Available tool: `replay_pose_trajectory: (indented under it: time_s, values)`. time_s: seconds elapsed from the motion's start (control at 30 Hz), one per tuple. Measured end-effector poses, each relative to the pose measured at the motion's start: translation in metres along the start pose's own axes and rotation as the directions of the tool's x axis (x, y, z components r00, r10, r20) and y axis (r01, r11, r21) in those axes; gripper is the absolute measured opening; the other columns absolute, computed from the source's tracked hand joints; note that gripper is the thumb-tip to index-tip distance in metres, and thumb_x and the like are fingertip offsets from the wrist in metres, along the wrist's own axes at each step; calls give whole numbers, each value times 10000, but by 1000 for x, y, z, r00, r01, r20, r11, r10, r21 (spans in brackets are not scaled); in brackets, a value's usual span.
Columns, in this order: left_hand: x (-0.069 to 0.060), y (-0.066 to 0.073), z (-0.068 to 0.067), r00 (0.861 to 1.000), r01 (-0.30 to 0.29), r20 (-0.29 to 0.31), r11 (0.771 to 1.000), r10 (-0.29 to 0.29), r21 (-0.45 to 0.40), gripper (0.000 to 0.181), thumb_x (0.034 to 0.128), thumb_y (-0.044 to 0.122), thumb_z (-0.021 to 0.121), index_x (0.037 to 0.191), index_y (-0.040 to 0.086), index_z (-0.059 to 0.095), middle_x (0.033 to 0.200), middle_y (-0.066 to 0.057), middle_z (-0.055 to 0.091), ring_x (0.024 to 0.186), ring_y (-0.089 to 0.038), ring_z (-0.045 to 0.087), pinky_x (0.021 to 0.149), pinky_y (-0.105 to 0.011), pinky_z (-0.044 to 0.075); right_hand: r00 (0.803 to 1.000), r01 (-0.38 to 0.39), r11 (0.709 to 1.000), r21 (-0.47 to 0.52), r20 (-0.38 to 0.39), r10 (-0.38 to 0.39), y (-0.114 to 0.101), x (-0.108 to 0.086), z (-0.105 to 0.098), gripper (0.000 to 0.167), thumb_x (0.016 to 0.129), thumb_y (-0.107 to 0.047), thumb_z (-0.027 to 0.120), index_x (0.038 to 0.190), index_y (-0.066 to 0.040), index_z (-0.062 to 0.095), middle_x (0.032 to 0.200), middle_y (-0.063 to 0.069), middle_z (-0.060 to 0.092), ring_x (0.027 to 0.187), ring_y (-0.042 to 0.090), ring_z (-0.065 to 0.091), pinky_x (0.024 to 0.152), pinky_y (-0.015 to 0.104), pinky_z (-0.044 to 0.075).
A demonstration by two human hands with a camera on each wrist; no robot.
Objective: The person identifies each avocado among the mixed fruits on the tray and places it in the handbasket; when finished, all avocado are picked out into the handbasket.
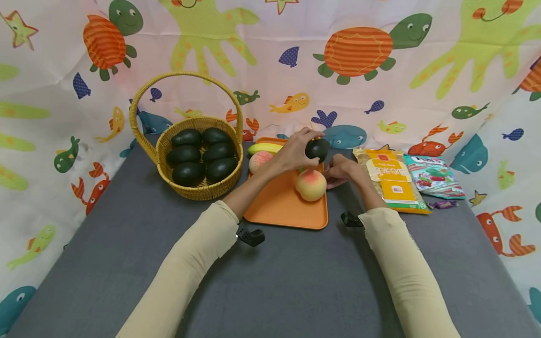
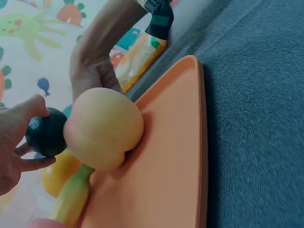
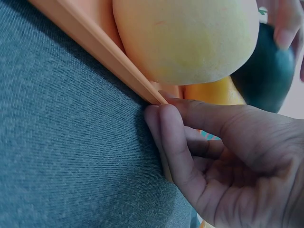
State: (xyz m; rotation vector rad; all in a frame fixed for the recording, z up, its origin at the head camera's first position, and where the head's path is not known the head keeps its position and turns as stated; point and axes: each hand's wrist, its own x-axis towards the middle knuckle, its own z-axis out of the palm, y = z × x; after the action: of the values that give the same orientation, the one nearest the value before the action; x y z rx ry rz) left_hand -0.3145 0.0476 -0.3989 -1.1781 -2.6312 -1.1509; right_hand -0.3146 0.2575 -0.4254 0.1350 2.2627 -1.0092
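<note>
My left hand (image 1: 296, 149) grips a dark green avocado (image 1: 318, 149) and holds it over the far right part of an orange tray (image 1: 283, 209). At the tray's right edge, my right hand (image 3: 228, 152) pinches the rim between thumb and fingers. A large peach (image 1: 311, 185) sits on the tray just left of that hand, nearer than the avocado. Farther left lie a pinker peach (image 1: 259, 160) and a banana (image 1: 264, 149), partly behind my left forearm. The left wrist view also shows a round yellow-orange fruit (image 2: 59, 173) beside the banana.
Left of the tray stands a wicker basket (image 1: 203, 193) with a tall handle, holding several avocados (image 1: 186, 155). To the right lie a yellow grain bag (image 1: 390, 178), a teal-and-white candy bag (image 1: 435, 176) and a purple wrapped candy (image 1: 442, 205). A printed curtain (image 1: 270, 56) hangs behind.
</note>
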Motion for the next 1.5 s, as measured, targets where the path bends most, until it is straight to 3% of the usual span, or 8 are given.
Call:
replay_pose_trajectory:
  time_s: [0.17, 0.3, 0.53, 0.87, 1.03, 1.17, 1.37, 1.5]
  values:
    - [-14, 11, -11, 1000, -9, -13, 999, 10, 52, 594, 877, 188, 778, 1444, 93, 628, 1404, -164, 504, 1252, -317, 506, 1068, -413, 536, 1000, -6, 1000, -11, 0, 6, 0, -2, -2, 127, 1012, -121, 662, 986, -3, 624, 718, 18, 694, 615, 79, 711, 661, 248, 633]
    - [-30, 16, -24, 997, -41, -70, 997, 45, 61, 545, 874, 172, 789, 1395, 65, 665, 1391, -173, 496, 1272, -305, 508, 1083, -402, 535, 1000, -7, 1000, -11, -11, 7, 1, -2, -1, 146, 1007, -127, 664, 1020, 14, 627, 723, 19, 699, 629, 82, 717, 668, 255, 637]
    - [-61, 19, -60, 988, -74, -130, 997, 77, 29, 516, 876, 169, 808, 1343, 20, 648, 1428, -170, 603, 1323, -308, 563, 1137, -416, 522, 1000, 1, 999, -44, -16, -1, 2, 1, 0, 151, 1005, -128, 668, 1008, 18, 627, 735, 28, 689, 629, 85, 712, 665, 257, 635]
    - [-106, 5, -118, 983, -108, -132, 986, 125, 124, 513, 844, 241, 892, 1242, 2, 674, 1289, -187, 698, 1121, -324, 701, 869, -419, 638, 1000, -12, 999, -45, -29, 10, 1, 0, 0, 167, 996, -136, 690, 1011, 27, 656, 730, 41, 704, 620, 94, 723, 668, 265, 637]
    - [-133, -7, -149, 988, -48, -131, 976, 77, 210, 515, 836, 249, 899, 1245, 16, 690, 1209, -181, 716, 963, -293, 675, 773, -407, 611, 999, -13, 999, -43, -36, 12, 0, 1, -1, 164, 991, -131, 697, 1009, 27, 656, 729, 40, 704, 616, 95, 720, 665, 260, 635]
    - [-155, -24, -166, 993, 55, -115, 956, -22, 289, 463, 842, 263, 894, 1179, 22, 688, 1220, -174, 733, 891, -287, 627, 760, -384, 504, 1000, -9, 1000, -24, -29, 9, 0, 1, -1, 163, 987, -112, 694, 1017, 45, 662, 711, 37, 711, 609, 96, 720, 653, 254, 632]
    - [-186, -44, -179, 990, 143, -66, 906, -127, 399, 435, 840, 264, 894, 1098, 10, 653, 1161, -198, 742, 890, -321, 646, 751, -418, 482, 999, -5, 1000, 1, -35, 5, -1, 2, 0, 153, 980, -109, 704, 992, 42, 677, 702, 39, 709, 599, 98, 718, 639, 254, 629]
    - [-202, -53, -183, 988, 155, -38, 900, -153, 407, 431, 854, 258, 879, 1109, 7, 638, 1136, -224, 723, 876, -329, 649, 737, -423, 500, 999, -23, 1000, -6, -30, 23, -2, 0, -3, 146, 982, -107, 699, 991, 34, 664, 705, 38, 707, 605, 100, 719, 650, 258, 633]
